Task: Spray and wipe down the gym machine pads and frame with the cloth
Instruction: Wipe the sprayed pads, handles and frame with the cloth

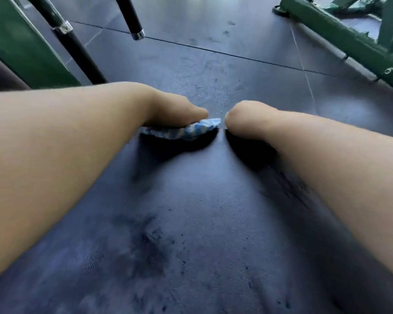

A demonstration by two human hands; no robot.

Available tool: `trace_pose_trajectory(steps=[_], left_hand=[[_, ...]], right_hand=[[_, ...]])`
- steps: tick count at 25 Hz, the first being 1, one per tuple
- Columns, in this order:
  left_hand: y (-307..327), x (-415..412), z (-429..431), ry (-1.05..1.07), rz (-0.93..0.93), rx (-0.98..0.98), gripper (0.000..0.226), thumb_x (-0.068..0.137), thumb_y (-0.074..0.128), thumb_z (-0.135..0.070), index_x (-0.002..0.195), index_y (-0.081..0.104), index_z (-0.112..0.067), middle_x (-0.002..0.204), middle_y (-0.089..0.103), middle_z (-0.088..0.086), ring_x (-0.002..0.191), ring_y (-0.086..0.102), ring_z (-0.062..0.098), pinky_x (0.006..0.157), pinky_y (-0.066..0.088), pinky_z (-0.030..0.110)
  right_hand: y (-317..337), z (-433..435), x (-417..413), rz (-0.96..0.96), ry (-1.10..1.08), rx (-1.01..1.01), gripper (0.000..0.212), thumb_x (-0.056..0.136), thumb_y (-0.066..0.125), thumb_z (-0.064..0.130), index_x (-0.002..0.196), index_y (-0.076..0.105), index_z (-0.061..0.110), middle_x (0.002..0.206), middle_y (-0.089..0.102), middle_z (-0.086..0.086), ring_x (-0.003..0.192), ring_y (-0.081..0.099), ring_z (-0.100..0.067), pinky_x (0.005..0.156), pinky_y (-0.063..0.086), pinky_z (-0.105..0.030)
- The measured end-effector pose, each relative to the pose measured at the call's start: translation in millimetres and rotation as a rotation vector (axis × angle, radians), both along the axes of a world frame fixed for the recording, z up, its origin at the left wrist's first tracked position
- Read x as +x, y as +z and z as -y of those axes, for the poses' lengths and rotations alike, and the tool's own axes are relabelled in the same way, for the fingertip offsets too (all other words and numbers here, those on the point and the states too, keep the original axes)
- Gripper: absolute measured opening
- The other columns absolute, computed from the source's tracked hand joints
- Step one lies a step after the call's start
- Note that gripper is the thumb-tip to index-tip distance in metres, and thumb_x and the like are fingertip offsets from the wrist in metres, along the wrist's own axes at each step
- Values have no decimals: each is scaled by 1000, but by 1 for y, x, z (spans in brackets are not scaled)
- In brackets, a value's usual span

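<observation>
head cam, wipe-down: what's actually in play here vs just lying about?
In play: cloth under the left hand; dark pad; right hand at the pad's far edge.
Just there, untouched: black handles, top left; green frame on the floor, top right; green panel, far left.

blue-white cloth [186, 130], crumpled, at far edge of dark pad [197, 214]

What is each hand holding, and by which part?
The left hand covers the blue-and-white cloth from above at the pad edge; both hands' fingers are hidden. The right hand shows no object.
</observation>
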State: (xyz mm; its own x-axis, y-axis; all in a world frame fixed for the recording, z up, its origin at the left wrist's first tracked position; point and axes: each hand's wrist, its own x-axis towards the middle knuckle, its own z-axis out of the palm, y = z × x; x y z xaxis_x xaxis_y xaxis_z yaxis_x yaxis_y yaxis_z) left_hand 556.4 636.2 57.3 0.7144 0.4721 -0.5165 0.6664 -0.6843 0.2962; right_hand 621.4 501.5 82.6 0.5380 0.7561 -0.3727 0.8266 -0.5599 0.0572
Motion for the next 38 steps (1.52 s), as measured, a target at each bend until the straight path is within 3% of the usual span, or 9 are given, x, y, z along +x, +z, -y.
trace_pose_trajectory(steps=[3,8,12,16,21,27,31,35,38], left_hand=[[-14,-56,-54,47,-161,113,45,86,34,-59,81,55,-18,97,55,7,97,50,29,94,39,40],[-13,-80,-88,28,-228,132,64,69,30,-69,93,53,-15,110,54,9,107,50,28,98,35,36],[-13,-49,-52,20,-120,130,48,91,31,-52,71,53,-15,75,53,8,75,51,25,74,41,31],[-23,-75,-59,11,119,192,45,94,33,-49,75,54,-13,83,56,9,86,48,29,78,36,31],[-25,-142,-102,318,-43,376,51,97,28,-48,105,64,-12,119,59,19,94,48,31,87,40,35],[-23,-127,-78,197,129,380,46,97,32,-48,110,64,-18,122,60,11,111,52,31,80,36,30],[-27,-134,-61,189,270,423,29,96,34,-34,91,58,-17,114,62,13,103,53,31,72,33,31],[-32,-173,-77,493,113,323,40,99,25,-27,111,57,-5,124,55,19,111,50,35,81,35,33],[-29,-204,-63,504,15,294,36,99,26,-23,99,57,-4,111,60,19,98,53,34,80,40,33]], right_hand=[[-6,-13,-8,40,27,5,30,93,33,-3,109,59,-5,116,58,-20,90,47,-31,75,35,-31],[-20,-37,-28,-56,-123,157,18,86,37,4,70,41,11,84,43,-5,84,43,-28,77,38,-31],[-22,-43,-36,-114,-313,234,22,91,41,19,69,40,17,92,48,-4,88,49,-28,76,36,-31],[-22,-42,-36,-96,-308,258,26,92,37,28,68,39,17,87,47,-5,85,48,-29,75,35,-32],[-26,-39,-39,-50,-174,305,32,89,37,31,62,41,15,70,47,-2,70,47,-27,64,33,-30],[-29,-41,-38,-8,-187,320,30,88,37,29,63,43,15,71,48,-2,61,43,-19,63,32,-30],[-29,-40,-40,21,-166,351,31,88,37,29,62,44,14,71,50,-5,64,46,-25,61,33,-30],[-25,-37,-45,4,-156,363,30,89,36,27,65,47,13,77,52,-9,73,50,-32,64,35,-30],[-23,-35,-47,25,-175,367,28,90,35,25,69,48,13,80,49,-9,77,49,-31,66,35,-31]])
